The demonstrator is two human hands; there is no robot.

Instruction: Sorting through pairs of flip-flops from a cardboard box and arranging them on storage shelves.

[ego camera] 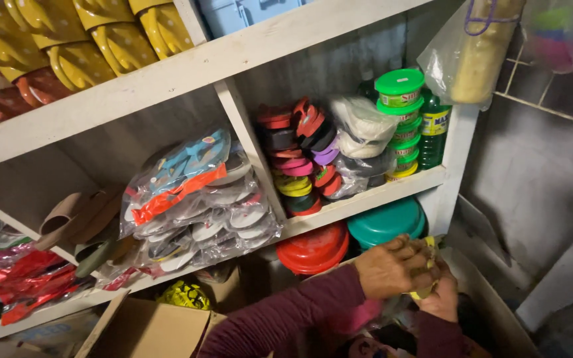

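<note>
Yellow stuff [430,265], a small thing whose kind cannot be told, sits low in the picture at about 5 o'clock, held between 2 hands. Left hand [392,268] lies on top with its fingers curled down over the yellow thing, pressing on it. Right hand [444,298] is just under it and mostly hidden, and it touches the yellow thing too, but how its fingers grip cannot be told. Both arms wear dark red sleeves [286,318]. Right above the hands, at about 12 o'clock from them, a teal bowl [386,222] and a red bowl [313,248] sit side by side under the white shelf [366,199]. On that shelf stand green round tubs [399,106] in a stack, with a green bottle [434,129] beside them at 3 o'clock. Rolls of coloured tape [300,156] (red, black, pink, yellow and purple) fill the spot at 9 o'clock from the tubs. Further that way lie flip-flops in clear bags [193,199]. Up at 10 o'clock in the picture hang yellow plastic scoops [81,40]. A brown cardboard box [150,328] sits at 7 o'clock, near the sleeve.
</note>
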